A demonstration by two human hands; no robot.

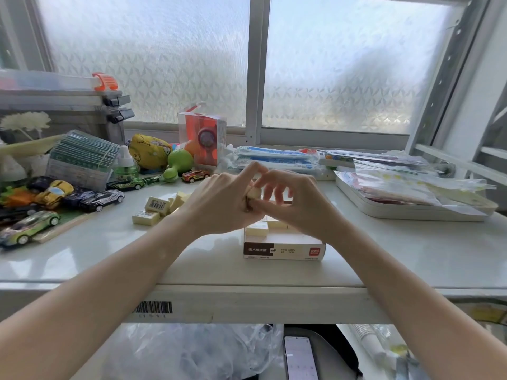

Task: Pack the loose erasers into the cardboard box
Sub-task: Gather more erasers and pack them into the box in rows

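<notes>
Left hand (219, 204), right hand (290, 198) together, fingers curled, pinching.

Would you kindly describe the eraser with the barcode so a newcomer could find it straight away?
Start at the row of toy cars on the left of the white table. Just right of them lies a small pile of loose erasers. The barcode eraser sits on the pile's left, the only one showing a black barcode label on top.
</notes>
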